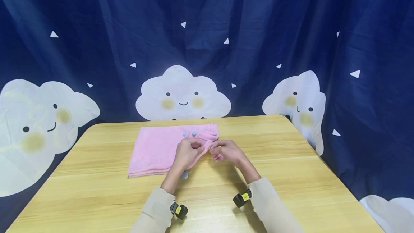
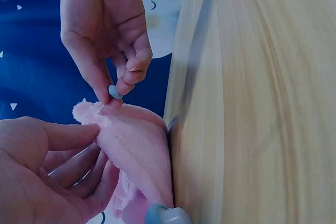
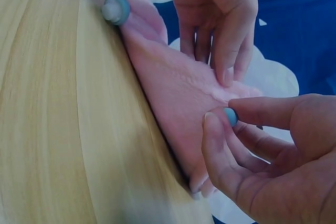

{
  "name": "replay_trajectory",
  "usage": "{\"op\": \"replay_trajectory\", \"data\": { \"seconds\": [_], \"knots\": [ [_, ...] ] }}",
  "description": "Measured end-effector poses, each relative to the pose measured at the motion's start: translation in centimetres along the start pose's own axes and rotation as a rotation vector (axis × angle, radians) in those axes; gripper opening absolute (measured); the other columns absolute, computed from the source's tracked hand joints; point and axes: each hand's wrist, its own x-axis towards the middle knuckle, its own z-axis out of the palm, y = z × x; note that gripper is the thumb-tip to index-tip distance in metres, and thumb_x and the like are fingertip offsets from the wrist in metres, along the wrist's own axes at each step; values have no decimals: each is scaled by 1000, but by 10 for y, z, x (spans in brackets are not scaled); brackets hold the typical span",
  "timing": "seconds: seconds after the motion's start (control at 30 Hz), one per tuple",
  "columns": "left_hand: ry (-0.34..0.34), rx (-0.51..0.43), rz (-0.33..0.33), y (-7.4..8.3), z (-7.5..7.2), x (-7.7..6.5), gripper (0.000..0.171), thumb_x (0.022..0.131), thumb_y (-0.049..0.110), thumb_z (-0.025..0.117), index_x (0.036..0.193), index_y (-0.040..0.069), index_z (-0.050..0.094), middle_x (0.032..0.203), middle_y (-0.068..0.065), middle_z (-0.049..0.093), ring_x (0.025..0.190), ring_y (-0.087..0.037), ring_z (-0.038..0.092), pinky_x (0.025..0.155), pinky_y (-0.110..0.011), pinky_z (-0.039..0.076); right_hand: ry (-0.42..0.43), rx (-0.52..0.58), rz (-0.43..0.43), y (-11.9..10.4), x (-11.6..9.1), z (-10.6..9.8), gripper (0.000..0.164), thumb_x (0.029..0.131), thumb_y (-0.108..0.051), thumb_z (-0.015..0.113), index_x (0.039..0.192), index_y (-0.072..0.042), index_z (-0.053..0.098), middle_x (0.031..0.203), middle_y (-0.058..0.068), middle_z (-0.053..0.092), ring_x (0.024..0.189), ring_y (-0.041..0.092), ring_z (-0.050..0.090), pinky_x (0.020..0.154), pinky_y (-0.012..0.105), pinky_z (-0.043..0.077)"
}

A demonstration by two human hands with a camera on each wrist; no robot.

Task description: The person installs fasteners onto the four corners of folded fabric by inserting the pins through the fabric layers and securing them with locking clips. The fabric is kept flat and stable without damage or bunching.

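A folded pink fleece cloth (image 1: 158,146) lies on the table. My left hand (image 1: 187,153) pinches the cloth's near right part between thumb and finger, lifting it a little off the table. My right hand (image 1: 228,151) faces it from the right, its thumb and fingertips pinching the round blue head of a pin (image 2: 115,92). The pin's thin shaft meets the raised cloth; how deep its tip goes is hidden. In the right wrist view the blue head (image 3: 230,116) shows between the fingers.
Small blue round heads (image 1: 194,133) sit on the cloth's far part. A blue-and-white round piece (image 3: 115,10) stands at the cloth's near edge beside my left wrist. The wooden table (image 1: 291,175) ends at a dark blue curtain (image 1: 207,46) with white clouds.
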Motion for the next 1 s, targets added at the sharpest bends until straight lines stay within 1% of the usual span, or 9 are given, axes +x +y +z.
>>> {"op": "replay_trajectory", "data": {
  "seconds": [0.07,0.13,0.27,0.4,0.57,0.63,0.8,0.9,1.0],
  "knots": [
    [-1,3,2,0,0,0,9,79,5,77,87,11,76,86,0,74,82,-15,68,81,-43,54,-5,-7,2,-3,-2,0,18,91,4,58,102,18,60,80,19,64,81,45,61,76,49,57],
    [2,5,9,0,1,0,9,79,5,77,86,11,76,85,0,74,82,-15,68,80,-44,54,-7,-22,0,-10,-7,2,19,91,5,56,104,20,59,83,24,63,85,49,59,77,51,55],
    [4,-1,13,0,1,0,10,79,4,77,85,11,76,84,0,74,81,-15,68,80,-44,54,6,-48,3,-23,-16,7,21,91,6,54,105,22,57,88,33,62,84,49,59,79,53,55],
    [12,-8,18,3,1,-1,11,78,3,77,86,11,76,82,-1,74,78,-13,68,80,-44,54,28,-25,-3,-12,-9,7,18,90,3,57,101,17,60,84,28,64,78,43,62,73,48,57],
    [31,13,24,6,1,-2,13,77,2,78,84,13,77,81,1,74,75,-12,68,78,-44,54,18,25,11,0,-1,5,18,90,2,58,102,16,60,83,26,64,69,28,64,73,47,58],
    [36,27,27,6,1,-2,14,76,2,78,83,13,77,80,2,74,76,-13,68,77,-45,53,0,49,23,-1,-1,5,19,91,3,56,105,17,58,86,27,64,71,27,65,75,47,57],
    [34,37,16,6,1,-2,16,75,2,78,81,16,77,80,5,73,82,-15,67,80,-44,52,-76,132,39,-1,-2,1,24,94,0,54,113,15,53,91,24,64,87,37,65,82,46,55],
    [24,43,42,7,2,-2,16,76,1,78,81,15,77,80,5,73,81,-15,67,78,-43,53,-120,176,62,1,0,0,28,99,-9,54,115,13,50,95,24,63,92,39,64,85,45,54],
    [11,48,70,8,2,-3,16,76,-1,77,81,14,77,80,4,73,78,-14,67,75,-42,55,-129,181,86,2,1,0,32,103,-17,50,118,12,47,99,28,62,93,40,63,84,43,55]
  ]
}}
